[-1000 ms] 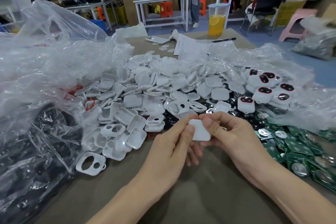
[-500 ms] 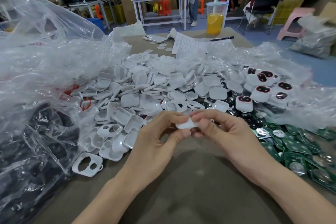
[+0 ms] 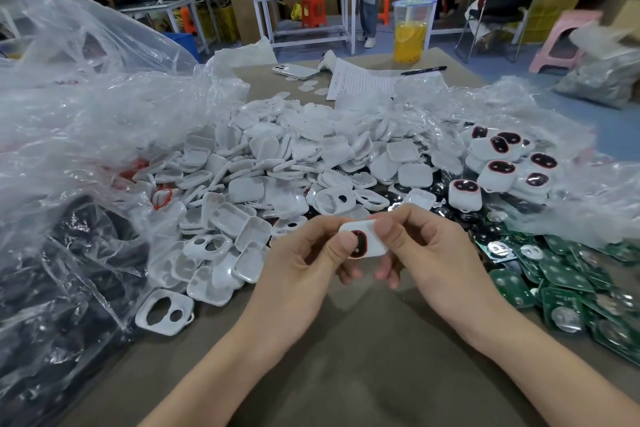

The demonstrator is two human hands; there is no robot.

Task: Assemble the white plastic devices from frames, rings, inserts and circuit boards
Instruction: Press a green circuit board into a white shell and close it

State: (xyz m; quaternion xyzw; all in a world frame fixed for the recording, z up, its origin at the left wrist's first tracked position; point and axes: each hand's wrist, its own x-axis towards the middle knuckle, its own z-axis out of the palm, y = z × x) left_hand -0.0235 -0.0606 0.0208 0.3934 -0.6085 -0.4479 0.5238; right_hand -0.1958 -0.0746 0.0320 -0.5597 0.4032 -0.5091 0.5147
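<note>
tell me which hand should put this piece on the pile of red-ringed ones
Right, most likely. The pile of red-ringed devices lies to the right, beyond the right hand, which pinches the white device. The left hand pinches it too but would have to cross over.

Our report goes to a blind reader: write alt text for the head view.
The left hand and right hand pinch a white device with a red-ringed dark window over a brown table. Behind lie white shells, finished devices, green circuit boards and clear bags.
</note>
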